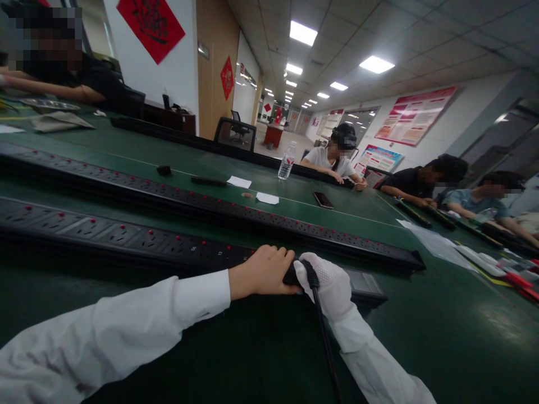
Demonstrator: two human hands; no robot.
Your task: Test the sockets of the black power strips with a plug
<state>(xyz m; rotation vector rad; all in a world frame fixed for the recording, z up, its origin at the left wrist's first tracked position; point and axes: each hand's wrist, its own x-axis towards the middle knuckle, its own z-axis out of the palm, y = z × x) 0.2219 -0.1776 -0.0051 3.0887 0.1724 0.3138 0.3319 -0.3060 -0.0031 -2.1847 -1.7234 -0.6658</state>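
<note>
A long black socket strip [138, 238] with red dots lies across the green table in front of me. My left hand [269, 270], bare, is wrapped over this strip near its right end. Close beside it, my right hand [326, 280] in a white dotted glove is closed round a black plug [310, 274] at the strip. From the plug a thick black cable [324, 342] runs down toward me. The contact between plug and strip is hidden by my fingers. The strip's end panel [364, 285] shows right of the glove.
Behind lies a second long socket strip [210, 207]. Farther back are a water bottle [287, 161], a phone [323, 200], paper labels [267, 198] and a black bar [208, 181]. Several people sit around the table. Papers [438, 244] and red-handled tools [522, 286] lie right.
</note>
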